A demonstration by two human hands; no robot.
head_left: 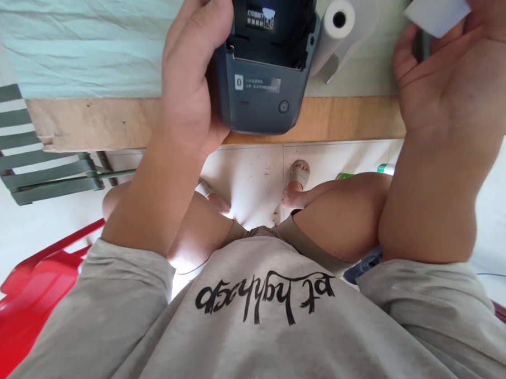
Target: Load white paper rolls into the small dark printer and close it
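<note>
Fingers [222, 12] of the left hand [189, 69] grasp a dark printer [260, 111] by its left side, thumb laid along the wall, the others mostly hidden behind. Printer is held up at the front edge of the worktop [96, 121], tilted so its open bay [270, 45] shows; label inside, power button [284, 107] at the near right corner. Looks like a hard plastic shell, stiff, moderately light, probably one-hand manageable; smooth sides might slip a bit. Best hold: solid side walls or the rounded near end, off the power button and clear of the bay's thin rim, likely the fragile part.

Just right of it, a white paper roll [326, 44] with a dark core hole, loose end trailing. Should be light, soft, easily creased; take it round the body, not by the tail.

Further right, right hand [446, 80], palm turned up, fingers curled round a small white piece [437, 13], stiff-looking; exact grip cut off at top, can't tell what the darker bit underneath is.

Pale green cloth [96, 37] covers the worktop. Below: tiled floor [258, 167], red chair [42, 297] at left, green slatted frame [40, 158] above it.
</note>
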